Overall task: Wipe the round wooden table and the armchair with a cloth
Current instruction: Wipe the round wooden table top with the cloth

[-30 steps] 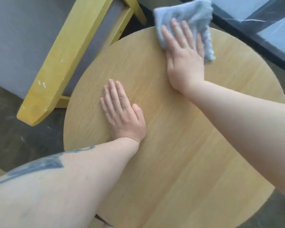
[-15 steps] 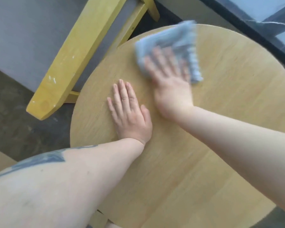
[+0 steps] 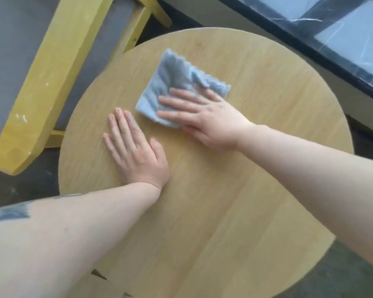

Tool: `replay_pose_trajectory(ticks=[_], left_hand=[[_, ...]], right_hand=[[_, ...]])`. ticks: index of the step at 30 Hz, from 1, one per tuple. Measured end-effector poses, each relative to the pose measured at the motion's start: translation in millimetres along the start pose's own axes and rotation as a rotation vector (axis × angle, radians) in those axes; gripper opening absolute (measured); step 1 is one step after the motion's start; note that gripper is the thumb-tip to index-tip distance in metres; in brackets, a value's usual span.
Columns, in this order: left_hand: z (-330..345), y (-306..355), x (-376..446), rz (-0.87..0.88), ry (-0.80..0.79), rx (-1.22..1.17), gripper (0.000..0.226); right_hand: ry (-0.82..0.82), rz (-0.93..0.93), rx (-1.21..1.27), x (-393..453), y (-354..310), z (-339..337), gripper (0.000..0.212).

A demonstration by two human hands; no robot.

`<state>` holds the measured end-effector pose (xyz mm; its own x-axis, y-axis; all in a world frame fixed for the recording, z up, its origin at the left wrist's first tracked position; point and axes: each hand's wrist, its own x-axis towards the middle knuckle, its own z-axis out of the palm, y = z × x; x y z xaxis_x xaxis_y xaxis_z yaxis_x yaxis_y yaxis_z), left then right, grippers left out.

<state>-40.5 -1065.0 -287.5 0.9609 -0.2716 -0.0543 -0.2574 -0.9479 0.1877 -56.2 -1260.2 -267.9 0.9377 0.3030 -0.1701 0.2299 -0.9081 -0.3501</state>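
Observation:
The round wooden table (image 3: 235,211) fills the middle of the view. A folded light blue cloth (image 3: 170,82) lies flat on its far half. My right hand (image 3: 207,119) presses down on the cloth's near part, fingers spread and pointing left. My left hand (image 3: 134,149) rests palm down on the bare tabletop just left of the cloth, fingers together, holding nothing. The armchair (image 3: 50,78) stands at the upper left, with a yellow wooden arm and a grey cushion; neither hand touches it.
A dark window frame (image 3: 310,52) with glass panes runs along the upper right, behind the table. Dark grey floor (image 3: 19,186) shows between the chair and the table and at the lower right.
My right hand has slid the cloth from the table's far edge toward me and to the left, turning so the fingers point left. My left hand has stayed flat on the tabletop.

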Motion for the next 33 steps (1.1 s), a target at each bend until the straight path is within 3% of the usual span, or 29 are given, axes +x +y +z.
replay_pose_trajectory(ticks=[1,3,4,5,6,8,9,10,11,14,15,16,17,19,20,21,22,25,27,28,31,32,33], left_hand=[[-1,1,0,-0.005,-0.012,-0.001,0.071],[-2,2,0,-0.008,-0.020,-0.007,0.073],[-2,2,0,-0.009,-0.014,-0.010,0.073],[-2,2,0,-0.012,-0.009,-0.012,0.074],[-2,2,0,-0.013,-0.007,-0.014,0.074],[-1,1,0,-0.008,0.006,-0.011,0.075],[-1,1,0,-0.007,0.018,-0.010,0.075],[-1,0,0,-0.009,0.029,-0.017,0.075],[-1,0,0,-0.012,0.035,-0.030,0.075],[0,1,-1,-0.016,0.047,-0.063,0.071],[-1,2,-2,-0.007,0.064,-0.078,0.069],[-1,2,-2,0.012,0.086,-0.103,0.067],[-2,3,-3,0.046,0.104,-0.135,0.065],[-6,1,-10,0.141,0.115,-0.177,0.065],[-7,2,-18,0.185,0.104,-0.179,0.066],[-9,4,-32,0.214,0.078,-0.178,0.067],[-8,8,-52,0.226,0.038,-0.177,0.067],[-4,22,-132,0.166,-0.093,-0.187,0.062],[0,30,-185,0.084,-0.150,-0.171,0.059],[3,33,-206,0.049,-0.159,-0.152,0.059],[7,35,-237,-0.027,-0.140,-0.103,0.059],[7,34,-240,-0.027,-0.135,-0.108,0.058],[8,32,-241,-0.011,-0.126,-0.127,0.057]], right_hand=[[0.127,0.310,0.027,-9,20,-1,0.052],[0.465,1.100,0.101,-39,27,6,0.054],[0.516,1.358,0.107,-50,8,14,0.056],[0.499,1.417,0.093,-55,-17,21,0.057],[0.445,1.220,0.071,-56,-43,28,0.058],[0.206,0.424,0.072,-58,-72,39,0.057],[0.100,0.112,0.018,-62,-60,35,0.055],[0.058,0.007,-0.041,-67,-39,29,0.053],[0.095,0.140,-0.051,-75,-19,26,0.054],[0.481,1.099,0.109,-118,6,26,0.053],[0.566,1.258,0.095,-125,-12,31,0.051],[0.597,1.234,0.072,-128,-33,36,0.049],[0.554,1.038,0.057,-127,-53,41,0.047],[0.340,0.439,0.016,-130,-79,46,0.042],[0.273,0.246,-0.018,-134,-73,44,0.039],[0.262,0.218,-0.025,-140,-58,42,0.035],[0.313,0.344,-0.002,-149,-43,41,0.031],[0.544,0.919,0.108,-183,-33,47,0.024],[0.519,0.991,0.124,-201,-75,62,0.031],[0.452,0.871,0.109,-208,-103,70,0.039],[0.162,0.157,0.014,-226,-148,84,0.066],[0.140,0.057,-0.045,-225,-136,83,0.068],[0.167,0.092,-0.072,-223,-119,83,0.067]])
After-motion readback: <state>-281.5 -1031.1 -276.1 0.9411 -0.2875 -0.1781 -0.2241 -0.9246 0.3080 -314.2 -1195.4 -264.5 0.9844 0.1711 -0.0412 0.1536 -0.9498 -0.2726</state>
